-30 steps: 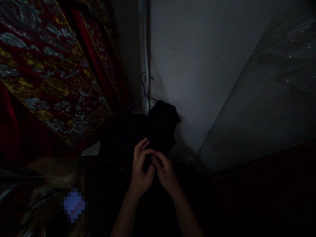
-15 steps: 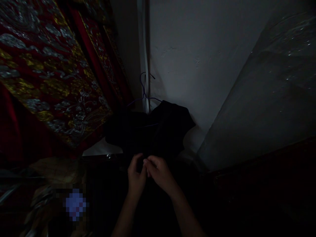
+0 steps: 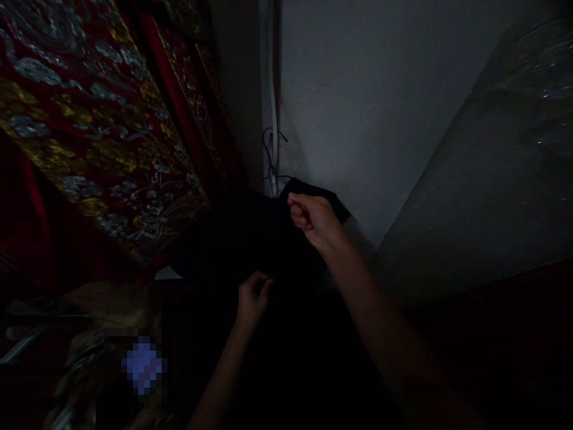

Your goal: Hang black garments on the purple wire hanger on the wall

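A black garment [image 3: 224, 233] hangs on a thin purple wire hanger [image 3: 271, 170] against the wall. Low on its front, my left hand [image 3: 252, 298] is closed in a pinch on the dark cloth. Higher and to the right, my right hand [image 3: 316, 221] is closed in front of the garment's shoulder, thumb and forefinger pressed together. What it pinches, if anything, is too small or dark to make out. The garment's folds and lower part merge into the darkness.
Red cloth with gold and silver embroidery [image 3: 102, 137] hangs at the left. A pale strip [image 3: 274, 77] runs down the grey wall [image 3: 358, 107]. Clear plastic sheeting [image 3: 483, 179] covers the right side. Cluttered items and a blurred blue patch [image 3: 143, 365] lie lower left.
My right hand has left my left hand and risen up and to the right, staying closed. My left hand keeps its pinch low on the garment. The view has shifted slightly.
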Tool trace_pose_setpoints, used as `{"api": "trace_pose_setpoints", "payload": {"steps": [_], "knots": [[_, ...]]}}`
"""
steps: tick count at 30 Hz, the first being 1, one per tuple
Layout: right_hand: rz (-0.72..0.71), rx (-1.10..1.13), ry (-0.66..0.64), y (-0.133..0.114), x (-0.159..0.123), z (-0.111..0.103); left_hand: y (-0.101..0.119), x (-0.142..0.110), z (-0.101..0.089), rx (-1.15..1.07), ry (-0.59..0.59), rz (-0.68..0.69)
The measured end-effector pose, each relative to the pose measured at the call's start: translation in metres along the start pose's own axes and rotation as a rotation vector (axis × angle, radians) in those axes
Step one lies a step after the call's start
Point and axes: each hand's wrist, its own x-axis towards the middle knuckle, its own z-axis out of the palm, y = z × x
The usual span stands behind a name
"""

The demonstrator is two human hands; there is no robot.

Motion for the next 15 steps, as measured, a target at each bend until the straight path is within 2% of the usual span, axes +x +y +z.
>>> {"api": "trace_pose_setpoints", "payload": {"steps": [3, 5, 7, 9, 12, 15], "knots": [[-0.112, 0.02, 0.013, -0.014, 0.004, 0.003, -0.005, 0.003, 0.002, 0.001, -0.028, -0.038], [-0.185, -0.047, 0.015, -0.015, 0.002, 0.001, 0.007, 0.007, 0.0, -0.001, -0.034, -0.049], [-0.213, -0.178, -0.017, -0.008, 0.0, -0.005, 0.029, 0.015, -0.005, -0.014, -0.028, -0.025], [-0.183, -0.31, -0.066, 0.005, 0.002, -0.012, 0.057, 0.03, -0.015, -0.037, 0.001, 0.065], [-0.093, -0.452, -0.091, 0.029, 0.013, -0.023, 0.094, 0.064, -0.032, -0.028, 0.11, 0.298], [-0.079, -0.516, -0.093, 0.046, 0.026, -0.027, 0.116, 0.104, -0.046, 0.065, 0.132, 0.416]]}}
